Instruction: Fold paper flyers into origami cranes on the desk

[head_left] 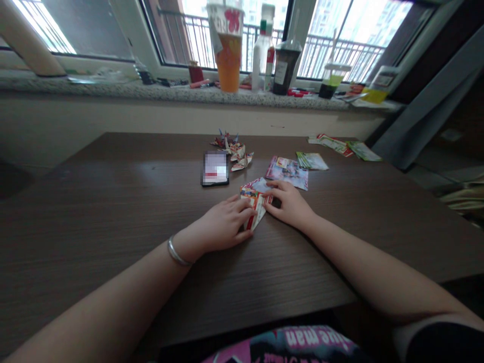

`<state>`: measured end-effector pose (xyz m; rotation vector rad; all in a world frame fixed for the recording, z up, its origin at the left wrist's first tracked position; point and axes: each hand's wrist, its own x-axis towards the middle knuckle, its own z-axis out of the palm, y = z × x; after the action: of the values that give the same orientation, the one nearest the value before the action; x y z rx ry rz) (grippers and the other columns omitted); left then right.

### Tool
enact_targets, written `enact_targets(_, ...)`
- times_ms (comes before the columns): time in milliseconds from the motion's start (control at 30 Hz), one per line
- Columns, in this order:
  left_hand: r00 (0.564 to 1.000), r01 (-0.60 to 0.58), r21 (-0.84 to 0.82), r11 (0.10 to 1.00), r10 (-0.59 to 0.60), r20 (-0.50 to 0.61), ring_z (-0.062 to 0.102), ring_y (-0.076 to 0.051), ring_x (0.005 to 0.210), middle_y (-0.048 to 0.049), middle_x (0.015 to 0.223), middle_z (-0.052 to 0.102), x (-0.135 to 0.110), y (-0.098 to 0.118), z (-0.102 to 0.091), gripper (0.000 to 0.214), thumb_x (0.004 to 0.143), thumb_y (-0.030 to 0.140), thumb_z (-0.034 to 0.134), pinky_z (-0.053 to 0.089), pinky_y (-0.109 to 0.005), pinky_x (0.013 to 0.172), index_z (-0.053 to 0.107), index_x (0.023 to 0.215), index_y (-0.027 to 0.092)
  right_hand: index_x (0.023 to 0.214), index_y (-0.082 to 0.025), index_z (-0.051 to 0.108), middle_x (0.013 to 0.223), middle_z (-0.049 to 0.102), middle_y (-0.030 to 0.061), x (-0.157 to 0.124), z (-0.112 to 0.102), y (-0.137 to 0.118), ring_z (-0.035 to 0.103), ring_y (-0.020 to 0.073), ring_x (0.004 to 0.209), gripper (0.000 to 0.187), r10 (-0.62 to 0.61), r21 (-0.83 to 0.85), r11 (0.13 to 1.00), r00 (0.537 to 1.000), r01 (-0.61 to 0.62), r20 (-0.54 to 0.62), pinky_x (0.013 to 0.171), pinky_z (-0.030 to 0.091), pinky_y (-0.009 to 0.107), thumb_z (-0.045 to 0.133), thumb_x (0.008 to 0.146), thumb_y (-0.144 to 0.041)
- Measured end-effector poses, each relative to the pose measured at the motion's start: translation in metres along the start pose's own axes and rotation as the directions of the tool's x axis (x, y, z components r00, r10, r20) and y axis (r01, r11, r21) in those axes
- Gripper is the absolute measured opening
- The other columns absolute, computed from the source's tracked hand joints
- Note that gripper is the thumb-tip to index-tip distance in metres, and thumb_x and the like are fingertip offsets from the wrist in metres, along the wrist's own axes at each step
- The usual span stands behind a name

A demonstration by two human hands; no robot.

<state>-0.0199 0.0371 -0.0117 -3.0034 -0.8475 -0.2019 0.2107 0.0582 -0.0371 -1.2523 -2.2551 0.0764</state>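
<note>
On the brown table lies a partly folded sheet of printed paper [257,205], with red, cream and blue patterns and a point towards me. My left hand [225,222], a silver bangle at its wrist, lies flat across the paper's left side with fingers stretched out. From the right, my right hand [289,201] touches the paper's right edge, its thumb and fingers spread apart. Just beyond the right hand is a flat pink and blue printed sheet [289,173]. Several folded paper cranes [238,154] stand behind the phone [215,169] and to its right.
Small stacks of printed paper [313,161] and more leaflets [335,145] lie at the table's far right. Along the stone windowsill [170,96] stand a tall orange drink cup [229,60], a dark drink cup [285,68], bottles [260,58] and small clutter. A grey curtain [431,91] hangs at the right.
</note>
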Motion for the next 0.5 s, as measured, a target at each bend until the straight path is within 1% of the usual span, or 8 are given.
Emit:
enact_targets(67, 1.0, 0.009, 0.029, 1.0, -0.009, 0.001, 0.05, -0.026, 0.119, -0.0119, 0.12, 0.059, 0.0, 0.001, -0.001, 0.042, 0.093, 0.046, 0.048, 0.025, -0.044, 0.114, 0.058, 0.119, 0.015, 0.102, -0.022, 0.07, 0.124, 0.059, 0.0099, -0.001, -0.003, -0.004, 0.052, 0.0256, 0.117, 0.023, -0.04, -0.016, 0.999, 0.999, 0.04, 0.008, 0.1, 0.043, 0.045, 0.063, 0.083, -0.033)
enact_targets(133, 0.999, 0.037, 0.047, 0.998, -0.037, 0.003, 0.05, -0.026, 0.12, -0.0125, 0.122, 0.058, 0.0, 0.002, 0.0, 0.045, 0.093, 0.047, 0.048, 0.026, -0.043, 0.114, 0.056, 0.122, 0.015, 0.101, -0.023, 0.07, 0.121, 0.061, 0.0082, -0.001, -0.006, -0.008, 0.052, 0.0249, 0.114, 0.02, -0.1, -0.017, 0.995, 0.994, 0.101, 0.032, 0.1, 0.042, 0.045, 0.063, 0.084, -0.032)
enact_targets(200, 0.997, 0.082, 0.054, 0.995, -0.082, 0.009, 0.048, -0.027, 0.124, -0.0131, 0.128, 0.056, 0.0, 0.003, 0.003, 0.05, 0.092, 0.048, 0.047, 0.028, -0.041, 0.113, 0.052, 0.129, 0.014, 0.099, -0.023, 0.069, 0.116, 0.064, 0.0064, -0.001, -0.008, -0.012, 0.053, 0.024, 0.111, 0.018, -0.167, -0.002, 0.986, 0.984, 0.167, 0.068, 0.099, 0.042, 0.044, 0.063, 0.085, -0.031)
enact_targets(267, 0.991, 0.132, 0.064, 0.989, -0.133, 0.015, 0.044, -0.027, 0.129, -0.0139, 0.137, 0.05, -0.001, 0.003, 0.007, 0.055, 0.093, 0.049, 0.045, 0.028, -0.04, 0.113, 0.048, 0.134, 0.013, 0.097, -0.022, 0.069, 0.112, 0.066, 0.0056, -0.001, -0.009, -0.015, 0.053, 0.0237, 0.109, 0.016, -0.207, 0.012, 0.978, 0.972, 0.207, 0.11, 0.098, 0.043, 0.042, 0.062, 0.085, -0.03)
enact_targets(400, 0.978, 0.2, 0.074, 0.977, -0.204, 0.046, 0.033, -0.026, 0.139, -0.0138, 0.148, 0.04, -0.002, 0.003, 0.012, 0.06, 0.095, 0.049, 0.039, 0.021, -0.039, 0.116, 0.041, 0.141, 0.01, 0.095, -0.02, 0.069, 0.109, 0.066, 0.0058, 0.0, -0.01, -0.019, 0.056, 0.0223, 0.103, 0.015, -0.205, 0.022, 0.979, 0.963, 0.205, 0.177, 0.093, 0.045, 0.04, 0.059, 0.088, -0.029)
enact_targets(500, 0.972, 0.217, 0.064, 0.974, -0.222, 0.077, 0.029, -0.025, 0.142, -0.0109, 0.151, 0.036, -0.004, 0.003, 0.013, 0.061, 0.095, 0.05, 0.037, 0.019, -0.039, 0.117, 0.038, 0.143, 0.012, 0.094, -0.02, 0.068, 0.108, 0.066, 0.0061, -0.001, -0.01, -0.021, 0.056, 0.0221, 0.103, 0.015, -0.191, 0.026, 0.982, 0.964, 0.189, 0.187, 0.093, 0.044, 0.04, 0.058, 0.088, -0.029)
